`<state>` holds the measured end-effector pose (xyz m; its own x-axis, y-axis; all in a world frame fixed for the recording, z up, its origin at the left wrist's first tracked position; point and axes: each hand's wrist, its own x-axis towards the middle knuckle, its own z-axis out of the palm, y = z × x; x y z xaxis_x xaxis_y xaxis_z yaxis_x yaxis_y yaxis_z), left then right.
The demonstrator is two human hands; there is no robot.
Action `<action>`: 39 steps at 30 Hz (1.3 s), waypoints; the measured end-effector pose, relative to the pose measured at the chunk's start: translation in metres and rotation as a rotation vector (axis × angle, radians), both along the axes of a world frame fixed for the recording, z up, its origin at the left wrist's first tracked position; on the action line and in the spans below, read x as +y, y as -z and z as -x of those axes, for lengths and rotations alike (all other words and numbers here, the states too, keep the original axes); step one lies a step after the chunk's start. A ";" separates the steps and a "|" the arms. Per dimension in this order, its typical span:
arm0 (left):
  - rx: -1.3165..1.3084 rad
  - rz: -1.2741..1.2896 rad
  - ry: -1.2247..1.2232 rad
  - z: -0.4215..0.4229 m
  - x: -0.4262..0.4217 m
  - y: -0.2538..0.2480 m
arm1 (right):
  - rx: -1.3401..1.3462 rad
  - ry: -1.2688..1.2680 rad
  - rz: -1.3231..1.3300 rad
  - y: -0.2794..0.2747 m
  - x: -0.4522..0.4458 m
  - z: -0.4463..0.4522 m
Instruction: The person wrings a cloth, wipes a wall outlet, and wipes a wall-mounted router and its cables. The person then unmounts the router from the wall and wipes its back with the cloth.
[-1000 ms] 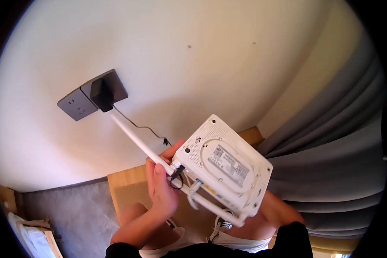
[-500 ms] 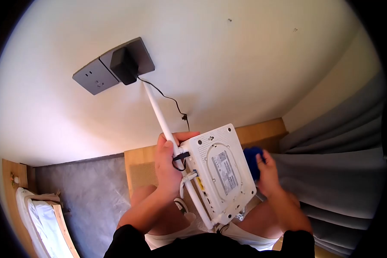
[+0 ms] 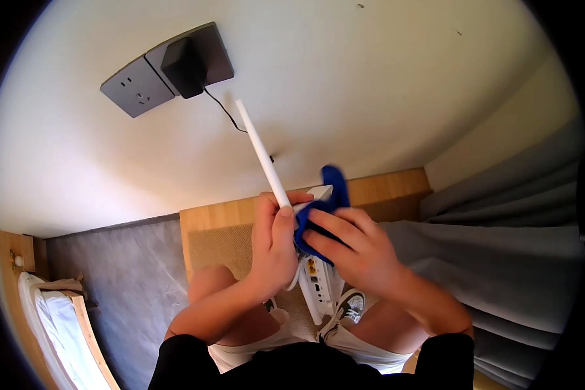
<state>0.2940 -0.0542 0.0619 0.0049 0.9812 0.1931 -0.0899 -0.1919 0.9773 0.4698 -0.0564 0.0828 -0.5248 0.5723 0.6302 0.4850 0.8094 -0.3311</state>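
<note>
A white router (image 3: 324,286) is held up over my lap, turned so its port side with a yellow socket faces me. Its raised white antenna (image 3: 261,151) points toward the wall; a second antenna (image 3: 309,296) runs down along the port side. My left hand (image 3: 274,244) grips the router's upper corner at the base of the raised antenna. My right hand (image 3: 357,250) presses a blue cloth (image 3: 313,224) against the router's upper port edge, fingers over the cloth. The cloth's far end hangs past the router's far corner. Much of the casing is hidden behind hands and cloth.
A black power adapter (image 3: 184,67) sits in a grey wall socket plate (image 3: 216,52), its thin black cord (image 3: 224,112) running down behind the antenna. A wooden ledge (image 3: 218,216) lies along the wall. Grey curtains (image 3: 481,260) hang at the right.
The router has turned from showing its labelled underside to showing its port edge. My right hand has brought the blue cloth from the router's right side onto its upper port edge.
</note>
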 end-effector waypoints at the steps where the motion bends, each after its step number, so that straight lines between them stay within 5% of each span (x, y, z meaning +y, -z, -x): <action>1: 0.074 0.035 -0.012 0.001 0.000 0.002 | -0.066 0.011 0.066 0.003 -0.008 -0.001; 8: 0.257 -0.050 0.021 0.003 -0.006 0.014 | -0.149 0.049 0.260 0.013 -0.040 -0.008; 12: 0.185 -0.115 -0.038 0.002 -0.003 0.016 | 0.037 0.068 0.292 0.032 -0.065 -0.003; 21: 0.027 -0.101 -0.064 0.018 0.001 -0.008 | -0.025 -0.111 0.302 0.035 -0.073 -0.011; 28: -0.056 -0.063 0.006 0.033 0.005 -0.011 | 0.311 0.142 0.405 0.036 -0.034 -0.006; 30: -0.145 -0.088 0.033 0.039 0.004 -0.013 | 0.584 0.287 0.964 0.036 -0.030 -0.018; 35: -0.053 -0.073 -0.056 0.037 -0.012 -0.028 | 1.149 0.136 1.057 0.040 -0.042 -0.071; 36: -0.212 -0.052 -0.068 0.033 -0.014 -0.031 | 1.232 0.086 1.094 0.036 -0.045 -0.081; 37: -0.291 -0.051 -0.075 0.030 -0.016 -0.034 | 1.231 0.064 1.086 0.031 -0.049 -0.088; 39: -0.456 -0.036 -0.078 0.024 -0.019 -0.040 | 0.793 0.119 1.057 0.025 -0.063 -0.102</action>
<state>0.2696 -0.0733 0.1023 -0.1616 0.9679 0.1926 -0.4931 -0.2482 0.8338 0.5718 -0.1190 0.0580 -0.1363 0.9901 -0.0336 -0.0813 -0.0449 -0.9957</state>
